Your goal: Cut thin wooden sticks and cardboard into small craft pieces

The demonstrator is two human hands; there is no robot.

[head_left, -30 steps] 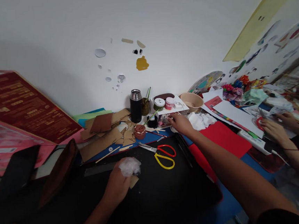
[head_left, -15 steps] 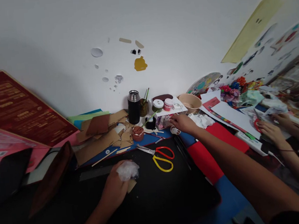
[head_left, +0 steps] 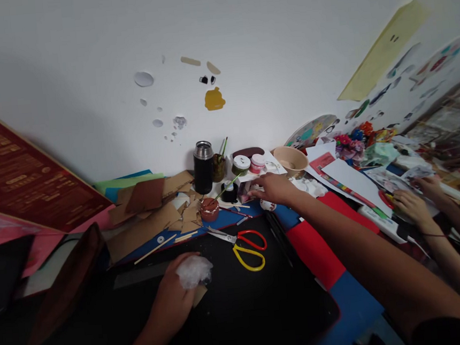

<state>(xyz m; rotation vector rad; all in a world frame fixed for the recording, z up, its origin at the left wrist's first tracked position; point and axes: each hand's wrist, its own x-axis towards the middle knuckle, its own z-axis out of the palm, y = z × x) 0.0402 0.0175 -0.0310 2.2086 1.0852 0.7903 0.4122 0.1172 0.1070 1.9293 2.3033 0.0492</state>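
Note:
My left hand (head_left: 174, 290) is closed around a crumpled piece of clear plastic (head_left: 194, 271) over the black mat. A small piece of cardboard (head_left: 199, 295) pokes out beneath that hand. Stretched forward, my right hand (head_left: 274, 188) has its fingers apart at the front of a small white box (head_left: 276, 164); nothing shows clearly between them. Two paint jars stand on the box, one green (head_left: 241, 164) and one pink (head_left: 257, 163). Scissors with red and yellow handles (head_left: 234, 239) lie on the mat between my hands. A white-and-brown round lid (head_left: 268, 204) lies below my right hand.
A black flask (head_left: 204, 169), a brown paint jar (head_left: 209, 209) and a black paint jar (head_left: 229, 192) stand near the wall. Cardboard scraps (head_left: 146, 228) lie left. Farther right are a beige bowl (head_left: 291, 160), red paper (head_left: 321, 250) and another person's hands (head_left: 412, 207).
My right hand has moved slightly left, its fingers now lower at the box's front. The left hand keeps the plastic. The whole view has shifted slightly.

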